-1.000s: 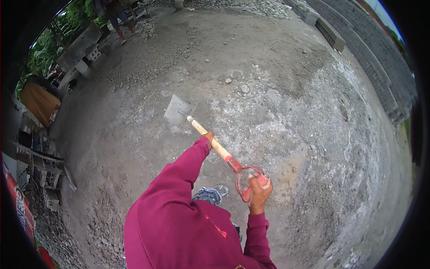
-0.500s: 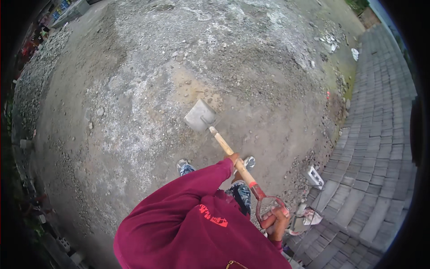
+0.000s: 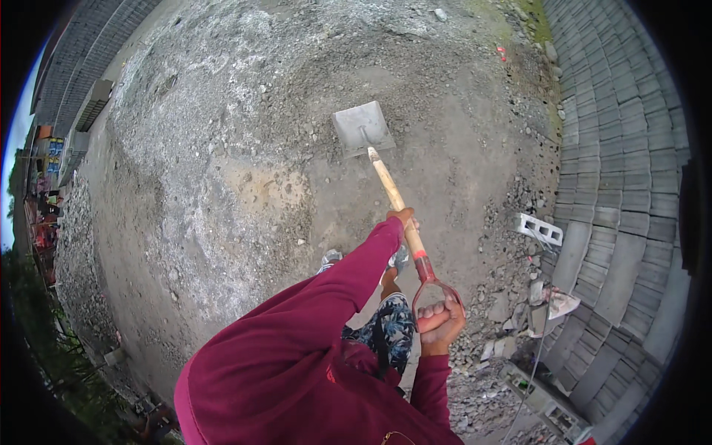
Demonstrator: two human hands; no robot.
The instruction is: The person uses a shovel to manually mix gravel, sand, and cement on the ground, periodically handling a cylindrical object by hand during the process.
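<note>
We are in what looks like an outdoor block yard: stacked grey blocks (image 3: 630, 163) line two to four o'clock, more block stacks (image 3: 100, 52) rise at ten, sky (image 3: 21, 137) shows at nine, and rough, gravelly ground (image 3: 215, 126) spreads between.

Grey stacked blocks (image 3: 619, 159) span one to four o'clock; a hollow block (image 3: 540, 229) lies beside them at three, greenery (image 3: 73, 380) at eight.

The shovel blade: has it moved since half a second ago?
Yes: the shovel blade has moved away from the tan ground patch, rightward, toward the stacked grey blocks.
</note>
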